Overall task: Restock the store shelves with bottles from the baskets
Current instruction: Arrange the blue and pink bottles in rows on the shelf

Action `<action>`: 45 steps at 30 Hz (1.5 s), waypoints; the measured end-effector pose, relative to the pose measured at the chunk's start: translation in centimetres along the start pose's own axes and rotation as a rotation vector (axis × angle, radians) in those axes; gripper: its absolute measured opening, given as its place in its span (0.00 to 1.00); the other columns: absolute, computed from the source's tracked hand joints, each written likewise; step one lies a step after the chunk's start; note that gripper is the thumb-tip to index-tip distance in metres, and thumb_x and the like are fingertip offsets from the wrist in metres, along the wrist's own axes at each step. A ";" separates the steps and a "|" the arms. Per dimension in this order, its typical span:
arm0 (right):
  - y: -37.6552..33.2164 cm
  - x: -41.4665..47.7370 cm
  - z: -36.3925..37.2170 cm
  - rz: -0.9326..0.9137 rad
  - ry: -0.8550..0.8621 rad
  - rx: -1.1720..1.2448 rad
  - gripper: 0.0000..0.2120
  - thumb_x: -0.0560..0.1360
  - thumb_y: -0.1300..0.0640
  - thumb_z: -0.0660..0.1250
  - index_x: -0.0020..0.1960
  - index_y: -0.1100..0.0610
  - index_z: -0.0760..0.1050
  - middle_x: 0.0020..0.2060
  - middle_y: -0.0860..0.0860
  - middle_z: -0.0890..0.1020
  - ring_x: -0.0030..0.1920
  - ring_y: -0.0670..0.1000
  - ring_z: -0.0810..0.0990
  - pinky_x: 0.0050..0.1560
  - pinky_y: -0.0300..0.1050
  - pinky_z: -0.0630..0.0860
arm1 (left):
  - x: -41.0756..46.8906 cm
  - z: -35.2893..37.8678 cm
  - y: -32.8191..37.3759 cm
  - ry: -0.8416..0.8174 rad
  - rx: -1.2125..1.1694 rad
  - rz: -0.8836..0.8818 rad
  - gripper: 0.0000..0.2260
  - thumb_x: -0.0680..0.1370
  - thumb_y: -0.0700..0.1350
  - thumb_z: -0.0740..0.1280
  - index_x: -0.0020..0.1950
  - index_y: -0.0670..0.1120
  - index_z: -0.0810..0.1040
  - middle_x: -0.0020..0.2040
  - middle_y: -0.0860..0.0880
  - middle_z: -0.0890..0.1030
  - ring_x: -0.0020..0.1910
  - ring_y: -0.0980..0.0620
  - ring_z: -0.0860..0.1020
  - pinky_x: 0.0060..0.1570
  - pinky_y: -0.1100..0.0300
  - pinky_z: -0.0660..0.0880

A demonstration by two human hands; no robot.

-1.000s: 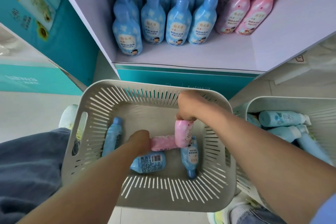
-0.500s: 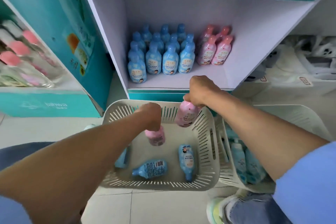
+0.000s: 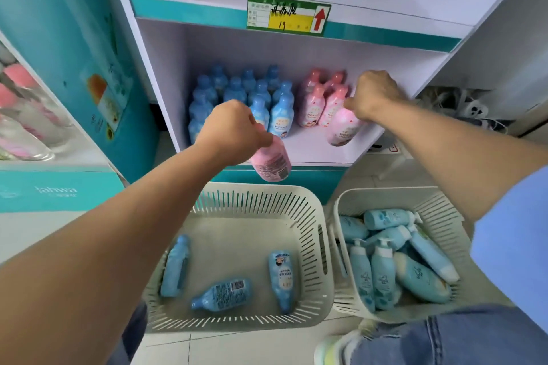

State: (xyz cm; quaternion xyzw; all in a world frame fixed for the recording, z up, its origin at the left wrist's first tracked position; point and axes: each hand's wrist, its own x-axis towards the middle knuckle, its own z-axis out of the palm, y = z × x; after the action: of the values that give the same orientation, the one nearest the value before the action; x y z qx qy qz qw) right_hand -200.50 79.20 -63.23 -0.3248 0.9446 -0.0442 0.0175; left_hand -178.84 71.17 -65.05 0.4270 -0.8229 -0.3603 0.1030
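Each hand grips 1 pink bottle by its top: the left hand (image 3: 229, 130) holds its bottle (image 3: 271, 161) above the near basket (image 3: 311, 216). The right hand (image 3: 375, 95) holds its bottle (image 3: 341, 127) over the shelf (image 3: 311, 148), beside 4 pink bottles (image 3: 321, 98).

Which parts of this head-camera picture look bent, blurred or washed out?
Head view: wide-angle lens bows the shelf unit edges; the pink bottle in the right hand is motion-blurred; daylight washes out the left display.

Pale tiled floor (image 3: 231, 350), teal display stand (image 3: 59, 38), even daylight
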 end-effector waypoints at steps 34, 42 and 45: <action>-0.7 5.5 5.7 -0.286 -0.061 0.055 0.11 0.76 0.57 0.62 0.56 0.58 0.78 0.53 0.59 0.80 0.53 0.60 0.79 0.51 0.48 0.74 | 3.3 1.6 0.3 0.019 -0.041 0.052 0.06 0.73 0.40 0.69 0.48 0.43 0.82 0.36 0.49 0.78 0.35 0.50 0.76 0.37 0.60 0.72; -4.8 -1.9 2.7 -0.546 -0.736 0.453 0.23 0.65 0.59 0.75 0.57 0.48 0.74 0.53 0.42 0.79 0.44 0.41 0.76 0.45 0.38 0.73 | 2.7 1.0 0.2 0.002 0.098 0.317 0.10 0.77 0.38 0.65 0.55 0.44 0.81 0.48 0.49 0.79 0.42 0.53 0.71 0.39 0.68 0.61; -4.9 -2.9 3.1 -0.522 -0.635 0.520 0.19 0.65 0.59 0.76 0.51 0.48 0.73 0.42 0.40 0.78 0.40 0.38 0.74 0.41 0.30 0.70 | 2.4 0.9 0.1 -0.051 0.077 0.392 0.09 0.76 0.37 0.66 0.55 0.44 0.82 0.46 0.51 0.77 0.43 0.54 0.71 0.37 0.69 0.62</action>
State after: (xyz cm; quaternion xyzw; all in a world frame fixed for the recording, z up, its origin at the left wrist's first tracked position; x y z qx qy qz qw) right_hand -194.97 76.93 -65.84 -0.5330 0.7374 -0.1805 0.3736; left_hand -180.81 69.81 -65.89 0.2531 -0.9057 -0.3125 0.1340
